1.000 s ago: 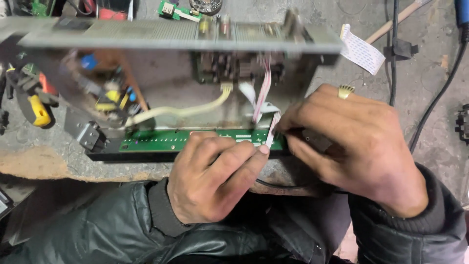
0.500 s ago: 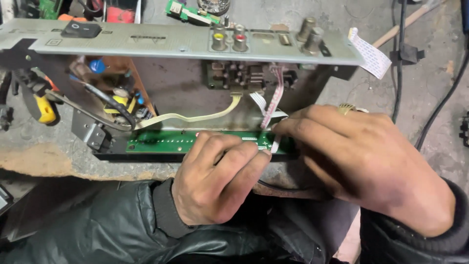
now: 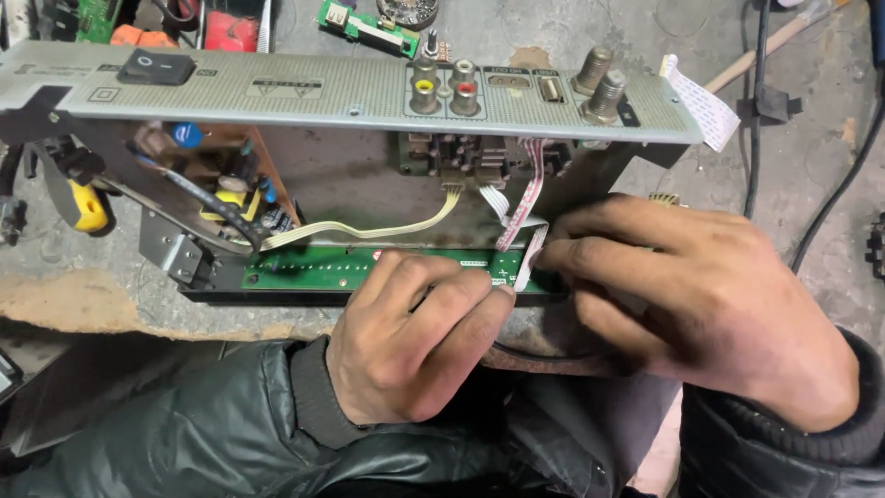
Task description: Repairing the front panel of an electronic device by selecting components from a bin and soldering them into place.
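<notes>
Fingers of my left hand [image 3: 415, 341] curl down, steadying the green board [image 3: 369, 269]; my right hand [image 3: 701, 304] apparently pinches the ribbon cable [image 3: 527, 263].

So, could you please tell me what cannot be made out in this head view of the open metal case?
- Right end of the green circuit board: covered by the left hand and right hand.
- Where the grey ribbon cable plugs in: hidden behind the fingertips.
- Small green board at the top: cut off by the frame edge.
- Rear panel markings: too small.
</notes>
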